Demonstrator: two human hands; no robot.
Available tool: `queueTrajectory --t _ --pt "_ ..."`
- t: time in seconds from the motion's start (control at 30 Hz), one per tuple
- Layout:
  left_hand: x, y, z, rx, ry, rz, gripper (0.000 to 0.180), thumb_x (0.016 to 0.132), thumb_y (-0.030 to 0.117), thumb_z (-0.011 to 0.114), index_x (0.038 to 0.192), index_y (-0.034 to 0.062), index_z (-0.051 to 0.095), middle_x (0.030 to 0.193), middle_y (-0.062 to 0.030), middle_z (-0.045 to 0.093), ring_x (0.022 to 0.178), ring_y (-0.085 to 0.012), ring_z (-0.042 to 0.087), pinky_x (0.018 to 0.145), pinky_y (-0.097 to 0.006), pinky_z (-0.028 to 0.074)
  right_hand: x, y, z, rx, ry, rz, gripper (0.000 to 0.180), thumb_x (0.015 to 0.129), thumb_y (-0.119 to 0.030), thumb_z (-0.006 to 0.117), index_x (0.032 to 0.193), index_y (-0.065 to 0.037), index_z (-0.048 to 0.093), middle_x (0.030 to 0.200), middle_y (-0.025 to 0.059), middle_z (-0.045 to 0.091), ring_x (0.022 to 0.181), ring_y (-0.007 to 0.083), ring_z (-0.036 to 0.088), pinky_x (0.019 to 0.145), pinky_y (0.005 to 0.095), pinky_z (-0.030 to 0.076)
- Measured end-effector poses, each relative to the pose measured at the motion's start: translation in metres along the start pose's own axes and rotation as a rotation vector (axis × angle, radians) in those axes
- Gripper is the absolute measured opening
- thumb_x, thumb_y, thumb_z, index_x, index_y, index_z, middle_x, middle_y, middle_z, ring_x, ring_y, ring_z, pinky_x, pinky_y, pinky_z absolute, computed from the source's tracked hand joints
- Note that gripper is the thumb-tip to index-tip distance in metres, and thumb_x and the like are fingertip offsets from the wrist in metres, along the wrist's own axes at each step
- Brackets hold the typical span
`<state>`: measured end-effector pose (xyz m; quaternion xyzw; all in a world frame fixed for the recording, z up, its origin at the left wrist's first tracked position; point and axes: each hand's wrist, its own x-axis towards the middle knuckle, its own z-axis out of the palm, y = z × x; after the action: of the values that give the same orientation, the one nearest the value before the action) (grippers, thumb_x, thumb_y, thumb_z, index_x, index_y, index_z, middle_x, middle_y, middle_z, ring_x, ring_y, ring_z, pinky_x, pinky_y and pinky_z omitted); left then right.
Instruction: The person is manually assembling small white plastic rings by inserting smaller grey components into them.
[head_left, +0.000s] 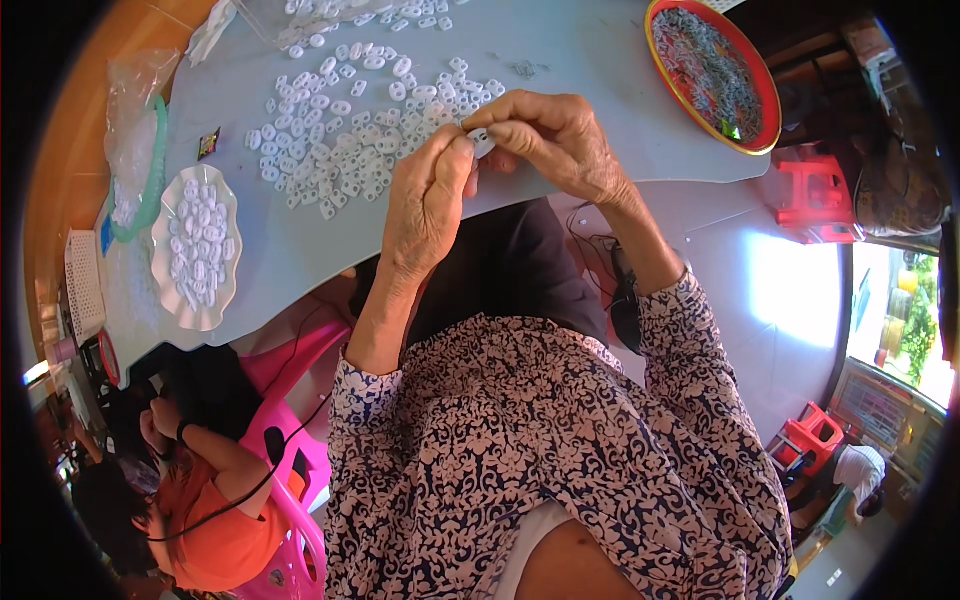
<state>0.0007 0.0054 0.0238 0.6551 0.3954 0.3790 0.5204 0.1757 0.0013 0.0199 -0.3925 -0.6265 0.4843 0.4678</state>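
My left hand [430, 200] and my right hand [560, 145] meet over the near edge of the table. Between their fingertips is a small white plastic piece with dark holes [482, 142]. My right thumb and forefinger pinch it. The left thumb and fingers are pressed together at its other side; whatever lies inside them is hidden. Just left of and beyond my hands, many loose white two-holed plastic pieces [350, 150] are spread in a heap. More of the white pieces fill a wavy-edged white dish [227, 270] at the left.
A red round tray [770, 120] of thin grey metal bits stands far right. Left are a clear plastic bag [135, 130], a small dark packet [208, 144] and a white basket [84, 280]. A person in orange [225, 530] sits lower left by a pink chair [315, 455]. Red stools [815, 200] stand right.
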Motion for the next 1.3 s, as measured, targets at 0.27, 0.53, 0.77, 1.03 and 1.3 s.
queueTrajectory --t 0.27,0.53,0.77,1.03,1.3 --pt "-0.008 -0.01 0.004 0.02 0.023 0.084 0.019 0.09 0.016 0.048 0.077 0.0026 0.048 0.062 -0.0003 0.045 0.058 -0.0063 0.039 0.052 -0.023 0.033 -0.006 0.006 0.007 0.021 0.064 -0.011 0.009 0.085 -0.001 0.062 0.093 0.002 0.062 0.078 0.0025 0.063 0.07 0.007 0.056 0.062 0.0214 0.048" --pt "-0.011 -0.019 -0.005 -0.206 0.055 0.124 0.015 0.09 0.006 0.046 0.088 -0.0021 0.059 0.067 -0.0004 0.051 0.06 -0.0051 0.043 0.055 -0.02 0.034 0.05 -0.038 -0.069 -0.573 0.578 -0.317 0.011 0.083 -0.005 0.06 0.091 -0.001 0.065 0.07 0.0024 0.063 0.065 0.0066 0.057 0.059 0.0215 0.047" --pt "-0.007 -0.018 -0.001 -0.317 0.037 0.072 0.019 0.092 0.012 0.044 0.083 0.0001 0.056 0.072 -0.0016 0.053 0.067 -0.0078 0.046 0.07 -0.024 0.04 0.116 -0.026 -0.171 -1.096 0.695 -0.557 0.008 0.078 -0.004 0.06 0.083 0.002 0.062 0.063 0.0104 0.057 0.057 0.0195 0.056 0.057 0.0285 0.046" --pt "-0.014 -0.011 -0.007 -0.23 0.108 0.001 0.018 0.092 0.011 0.045 0.085 -0.0004 0.056 0.072 -0.0013 0.052 0.066 -0.0071 0.045 0.063 -0.021 0.037 0.126 0.0 -0.021 -0.775 0.065 -0.431 0.008 0.08 -0.004 0.063 0.087 -0.004 0.065 0.076 0.0091 0.065 0.067 0.0169 0.061 0.063 0.0271 0.05" --pt "-0.015 -0.011 -0.008 -0.166 0.132 0.05 0.011 0.089 0.007 0.049 0.088 -0.0023 0.055 0.063 -0.0022 0.046 0.055 -0.0069 0.04 0.049 -0.023 0.034 0.158 0.019 0.005 -0.878 -0.226 -0.262 0.013 0.077 -0.014 0.063 0.086 -0.004 0.065 0.079 0.0124 0.065 0.068 0.0242 0.061 0.064 0.0336 0.048"
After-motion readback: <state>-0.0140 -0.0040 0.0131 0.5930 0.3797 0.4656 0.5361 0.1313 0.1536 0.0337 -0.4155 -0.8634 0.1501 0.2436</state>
